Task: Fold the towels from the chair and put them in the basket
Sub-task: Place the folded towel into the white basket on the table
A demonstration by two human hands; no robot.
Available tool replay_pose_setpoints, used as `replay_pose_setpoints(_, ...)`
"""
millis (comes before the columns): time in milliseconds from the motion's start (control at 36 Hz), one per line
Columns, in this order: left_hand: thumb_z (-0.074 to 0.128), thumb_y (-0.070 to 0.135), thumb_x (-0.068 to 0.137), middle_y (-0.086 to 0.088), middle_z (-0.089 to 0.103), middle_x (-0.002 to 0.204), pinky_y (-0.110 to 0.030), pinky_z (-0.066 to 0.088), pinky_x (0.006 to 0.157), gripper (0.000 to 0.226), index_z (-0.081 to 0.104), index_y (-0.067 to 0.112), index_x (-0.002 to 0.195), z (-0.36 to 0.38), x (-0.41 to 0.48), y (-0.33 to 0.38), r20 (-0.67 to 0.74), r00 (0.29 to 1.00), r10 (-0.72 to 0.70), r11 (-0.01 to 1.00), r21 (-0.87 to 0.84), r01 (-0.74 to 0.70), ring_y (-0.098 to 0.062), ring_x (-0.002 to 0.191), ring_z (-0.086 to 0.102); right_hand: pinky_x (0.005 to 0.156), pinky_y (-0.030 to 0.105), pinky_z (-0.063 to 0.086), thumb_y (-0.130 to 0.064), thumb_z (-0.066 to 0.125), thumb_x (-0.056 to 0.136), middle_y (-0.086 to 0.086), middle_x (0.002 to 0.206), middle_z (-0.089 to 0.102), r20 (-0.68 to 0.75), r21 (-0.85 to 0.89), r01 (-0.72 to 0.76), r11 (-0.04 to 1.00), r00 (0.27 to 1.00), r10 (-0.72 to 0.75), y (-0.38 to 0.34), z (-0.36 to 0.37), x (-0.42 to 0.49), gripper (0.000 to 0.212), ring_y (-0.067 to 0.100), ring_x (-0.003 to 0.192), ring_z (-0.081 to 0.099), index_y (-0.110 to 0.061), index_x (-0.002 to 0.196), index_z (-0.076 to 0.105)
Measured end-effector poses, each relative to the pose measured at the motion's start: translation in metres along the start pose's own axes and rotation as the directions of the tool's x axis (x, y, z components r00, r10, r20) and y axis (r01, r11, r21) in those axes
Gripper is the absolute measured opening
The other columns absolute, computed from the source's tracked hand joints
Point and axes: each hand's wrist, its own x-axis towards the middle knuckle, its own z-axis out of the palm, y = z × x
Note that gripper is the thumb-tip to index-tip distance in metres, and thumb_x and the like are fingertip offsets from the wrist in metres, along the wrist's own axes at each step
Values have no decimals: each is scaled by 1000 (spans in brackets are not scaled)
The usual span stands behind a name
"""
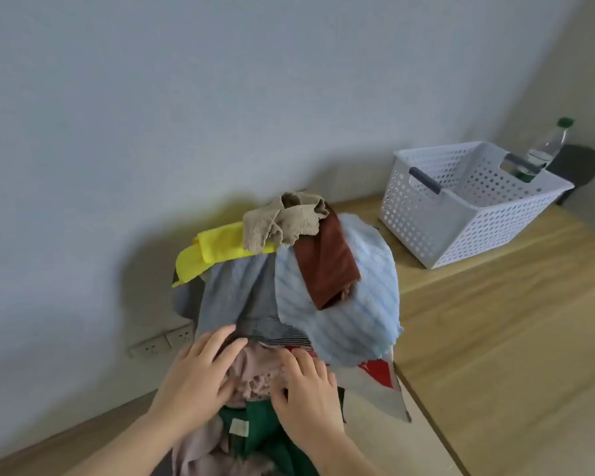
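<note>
- Two hands on the pile: left hand [200, 369] and right hand [306, 386] both rest on the pink towel [255, 376] near the front of the heap.
- Fingers [225, 345] of both hands are spread and lie flat on the cloth. They look open, with nothing pinched yet.
- Towels are heaped high on the chair, which is hidden under them. Beige towel [282, 219] sits on top, with the yellow towel [217, 250], brown towel [325, 259], light blue towel [344, 304] and grey towel [234, 290] below it. Green towel [261, 431] is nearest the camera.
- Basket [474, 201] sits on the wooden counter [512, 338], well apart to the right, and looks empty.
- Judgement: step in hand is picking one towel out.
- To do it well, pinch a single layer at two corners or along one edge, then lift straight up.
- The upper towels overhang, so a sideways drag could topple them.
- Bottle [547, 146] stands behind the basket; keep clear of it.
</note>
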Motion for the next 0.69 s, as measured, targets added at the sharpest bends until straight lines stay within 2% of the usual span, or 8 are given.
replay_pose_setpoints(139,88,34,43,2,63,103,-24,54,55,60,69,24,100,88,-30,-7,81,997,-12,999,-47,16,-17,79,67,103,34,31,-39,41,93,-4,146,33,26,-36,-48,998,998,49,30,83,16,50,20,129,34,-27,141,30)
replay_pose_setpoints(194,77,43,63,5,55,118,-28,55,73,59,61,29,118,128,-42,-11,133,990,-50,997,-54,58,-17,98,62,105,34,30,-41,41,94,-4,149,29,42,-49,-20,999,999,22,41,122,23,53,19,131,31,-28,143,26)
replay_pose_setpoints(250,55,45,84,10,38,135,-33,45,94,55,40,34,136,161,-47,-14,205,965,-161,973,-128,190,-16,122,44,106,35,29,-43,39,94,-7,151,23,24,-71,-4,997,1000,5,58,159,30,55,18,134,27,-29,145,22)
replay_pose_setpoints(361,54,33,88,3,47,124,-33,42,94,43,46,27,130,216,-57,-21,93,955,-282,899,-323,297,-18,116,48,105,32,28,-45,37,95,-9,150,22,-62,-95,20,995,998,-26,79,218,42,58,17,133,28,-31,146,16)
replay_pose_setpoints(444,52,32,89,5,47,127,-27,37,96,47,42,27,134,239,-72,-24,6,957,-289,921,-272,280,-16,119,47,106,31,25,-46,35,95,-9,150,24,-156,-106,38,994,986,-55,82,245,40,57,16,133,27,-32,147,15)
replay_pose_setpoints(556,51,30,90,10,46,129,-28,21,105,30,53,28,120,243,-109,-10,-69,935,-348,910,-264,320,-13,125,38,111,34,17,-47,34,95,-8,155,16,-190,-94,-33,995,982,14,82,266,9,55,14,141,13,-34,146,17)
replay_pose_setpoints(611,48,34,90,11,36,139,-37,11,111,36,47,32,126,239,-129,-3,-10,930,-367,911,-207,357,-14,133,26,113,35,14,-48,34,95,-9,157,8,-148,-90,-43,995,989,29,77,273,-12,56,13,143,8,-36,146,17)
replay_pose_setpoints(694,42,45,89,8,5,155,-51,3,113,58,23,36,143,238,-149,5,188,888,-420,886,-128,446,-25,143,4,112,35,17,-45,38,94,-10,157,6,-97,-38,-23,999,995,19,69,275,-36,57,14,142,12,-36,146,18)
